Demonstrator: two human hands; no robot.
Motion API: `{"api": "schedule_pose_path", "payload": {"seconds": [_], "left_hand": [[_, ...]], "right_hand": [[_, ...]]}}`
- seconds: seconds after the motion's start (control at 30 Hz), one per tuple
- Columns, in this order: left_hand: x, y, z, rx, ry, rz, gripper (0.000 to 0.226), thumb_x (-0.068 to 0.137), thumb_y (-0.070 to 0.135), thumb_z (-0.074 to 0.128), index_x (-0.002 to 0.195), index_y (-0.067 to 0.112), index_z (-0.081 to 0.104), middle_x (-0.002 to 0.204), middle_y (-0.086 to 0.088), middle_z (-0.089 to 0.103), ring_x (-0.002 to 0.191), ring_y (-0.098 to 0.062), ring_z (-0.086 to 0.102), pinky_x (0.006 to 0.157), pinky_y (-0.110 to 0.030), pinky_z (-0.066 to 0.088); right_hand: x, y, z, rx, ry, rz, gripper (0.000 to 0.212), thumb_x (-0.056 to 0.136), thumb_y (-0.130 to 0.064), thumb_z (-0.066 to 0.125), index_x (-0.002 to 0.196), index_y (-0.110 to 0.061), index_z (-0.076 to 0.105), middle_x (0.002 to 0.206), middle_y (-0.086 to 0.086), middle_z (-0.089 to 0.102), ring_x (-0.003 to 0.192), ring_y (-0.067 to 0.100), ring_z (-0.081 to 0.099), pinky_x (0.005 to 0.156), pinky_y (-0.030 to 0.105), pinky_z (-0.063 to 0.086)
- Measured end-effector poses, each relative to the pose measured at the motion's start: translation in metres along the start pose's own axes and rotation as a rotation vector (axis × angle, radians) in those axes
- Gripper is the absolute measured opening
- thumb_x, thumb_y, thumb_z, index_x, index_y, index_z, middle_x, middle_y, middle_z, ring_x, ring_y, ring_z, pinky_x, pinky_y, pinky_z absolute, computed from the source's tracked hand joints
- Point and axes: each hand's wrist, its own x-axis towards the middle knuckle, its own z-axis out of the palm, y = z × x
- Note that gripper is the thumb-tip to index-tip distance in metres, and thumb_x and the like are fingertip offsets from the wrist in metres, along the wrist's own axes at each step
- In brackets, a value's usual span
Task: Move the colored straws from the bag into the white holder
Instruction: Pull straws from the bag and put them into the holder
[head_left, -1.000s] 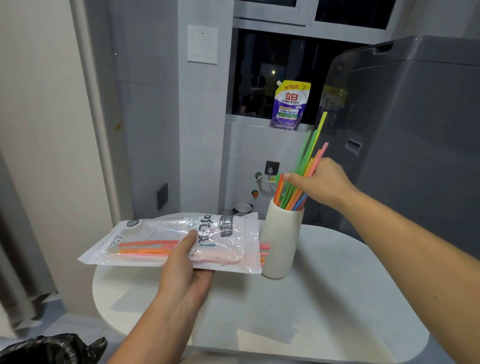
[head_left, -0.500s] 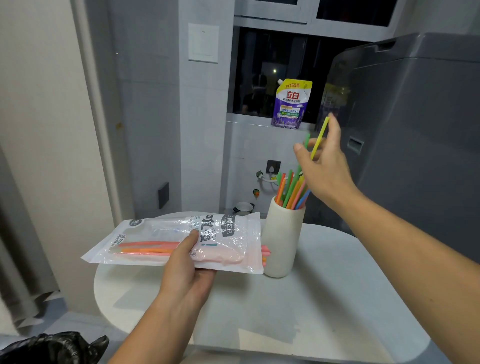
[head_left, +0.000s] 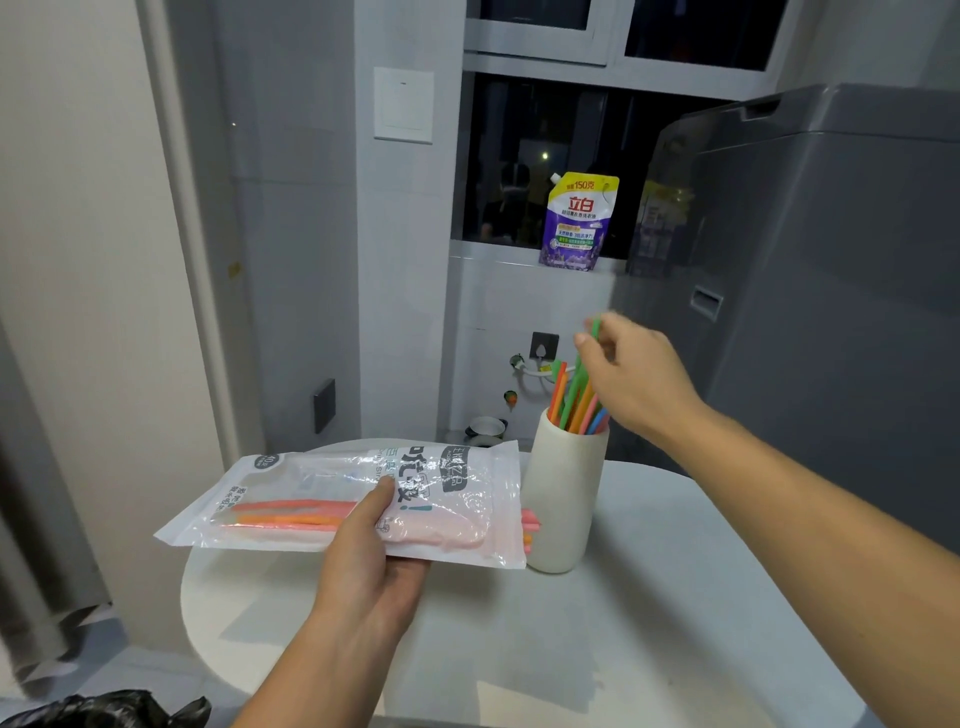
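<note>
Straws (head_left: 291, 514) in pink and orange lie in the clear bag (head_left: 322, 478), left of the left hand's fingers (head_left: 382, 493). The left hand (head_left: 363, 561) grips the bag flat above the worktop (head_left: 623, 623), thumb on top. A few pink tips poke out of the bag's open end, right of those fingers and almost touching the white holder (head_left: 563, 499).

The holder stands upright on the worktop, below the right hand's fingers (head_left: 584, 340), with a fan of orange, green, pink and blue straws already in it. The right hand (head_left: 639, 384) looks to pinch the top of a green straw (head_left: 595, 330) there, though it is blurred. My judgement: well past halfway, with a small bunch left to move.

The bag carries large Chinese characters printed sideways, which I cannot read surely, and "10" on a dark badge at its far left corner. Above the right fingers, a purple pouch (head_left: 579, 223) on the sill reads "立白" and "150克".
</note>
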Motion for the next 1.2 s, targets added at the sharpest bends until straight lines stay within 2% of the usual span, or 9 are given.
{"api": "schedule_pose_path", "payload": {"seconds": [0.13, 0.33, 0.5, 0.6, 0.7, 0.83, 0.93, 1.07, 1.2], "left_hand": [[0.000, -0.001, -0.001, 0.012, -0.015, 0.002, 0.027, 0.100, 0.012, 0.061, 0.124, 0.004, 0.069, 0.115, -0.015, 0.079, 0.095, -0.028, 0.079, 0.077, -0.049, 0.064], [0.000, -0.001, 0.002, 0.003, -0.002, -0.014, 0.025, 0.099, 0.011, 0.061, 0.122, 0.004, 0.070, 0.114, -0.014, 0.080, 0.093, -0.027, 0.080, 0.067, -0.046, 0.066], [-0.002, 0.000, 0.003, 0.006, 0.023, -0.021, 0.023, 0.098, 0.010, 0.063, 0.120, 0.005, 0.071, 0.108, -0.012, 0.081, 0.087, -0.025, 0.081, 0.062, -0.042, 0.066], [-0.003, 0.001, 0.004, 0.004, 0.043, -0.010, 0.019, 0.097, 0.010, 0.064, 0.115, 0.006, 0.072, 0.102, -0.010, 0.082, 0.082, -0.024, 0.081, 0.057, -0.042, 0.065], [-0.003, 0.002, 0.004, 0.049, 0.014, 0.027, 0.018, 0.099, 0.012, 0.063, 0.114, 0.006, 0.072, 0.099, -0.009, 0.082, 0.083, -0.023, 0.081, 0.058, -0.038, 0.064], [-0.003, 0.005, 0.006, 0.160, -0.024, 0.118, 0.019, 0.098, 0.014, 0.064, 0.112, 0.004, 0.074, 0.106, -0.012, 0.082, 0.091, -0.023, 0.080, 0.065, -0.037, 0.066], [-0.005, 0.003, 0.009, 0.283, -0.030, 0.210, 0.029, 0.094, 0.013, 0.069, 0.119, -0.001, 0.072, 0.114, -0.019, 0.078, 0.105, -0.034, 0.076, 0.088, -0.046, 0.063], [-0.009, -0.004, 0.010, 0.399, -0.008, 0.329, 0.027, 0.089, 0.008, 0.076, 0.114, 0.000, 0.075, 0.110, -0.017, 0.080, 0.104, -0.035, 0.077, 0.097, -0.049, 0.058], [-0.012, -0.007, 0.010, 0.468, -0.030, 0.355, 0.025, 0.088, 0.008, 0.078, 0.112, 0.006, 0.077, 0.111, -0.012, 0.081, 0.104, -0.030, 0.077, 0.098, -0.048, 0.057]], "right_hand": [[0.007, -0.011, -0.009, 0.183, 0.035, -0.030, 0.071, 0.099, -0.025, 0.059, 0.155, -0.037, 0.017, 0.144, -0.003, 0.053, 0.114, 0.019, 0.062, 0.088, 0.045, 0.058], [0.003, -0.009, 0.002, -0.227, -0.111, -0.061, 0.038, 0.106, -0.032, 0.036, 0.122, -0.015, 0.066, 0.123, 0.010, 0.069, 0.108, 0.027, 0.065, 0.095, 0.046, 0.053], [-0.004, -0.008, 0.000, -0.380, -0.271, -0.006, 0.054, 0.104, -0.052, 0.028, 0.133, -0.018, 0.058, 0.135, 0.010, 0.058, 0.128, 0.034, 0.051, 0.104, 0.053, 0.039], [-0.016, -0.021, -0.011, -0.151, 0.012, -0.032, 0.049, 0.103, -0.047, 0.037, 0.142, -0.022, 0.048, 0.142, 0.005, 0.055, 0.134, 0.029, 0.045, 0.105, 0.051, 0.043], [-0.058, -0.039, -0.010, 0.175, 0.293, -0.086, 0.025, 0.098, -0.036, 0.042, 0.100, -0.023, 0.063, 0.091, -0.012, 0.062, 0.095, 0.019, 0.058, 0.076, 0.032, 0.044], [-0.121, -0.045, 0.032, 0.829, 0.147, 0.588, 0.024, 0.098, -0.045, 0.045, 0.100, -0.026, 0.060, 0.088, -0.004, 0.068, 0.081, 0.020, 0.063, 0.073, 0.033, 0.048], [-0.144, -0.043, 0.058, 1.360, -0.071, 1.103, 0.049, 0.102, -0.049, 0.044, 0.114, -0.003, 0.058, 0.079, 0.016, 0.064, 0.061, 0.026, 0.050, 0.061, 0.036, 0.045], [-0.158, -0.042, 0.076, 1.560, -0.077, 1.202, 0.056, 0.105, -0.047, 0.038, 0.119, 0.002, 0.062, 0.104, 0.025, 0.072, 0.096, 0.036, 0.067, 0.093, 0.049, 0.050], [-0.164, -0.044, 0.080, 1.553, -0.076, 1.248, 0.050, 0.106, -0.038, 0.040, 0.119, 0.004, 0.064, 0.115, 0.027, 0.070, 0.110, 0.038, 0.065, 0.095, 0.050, 0.051]]}}
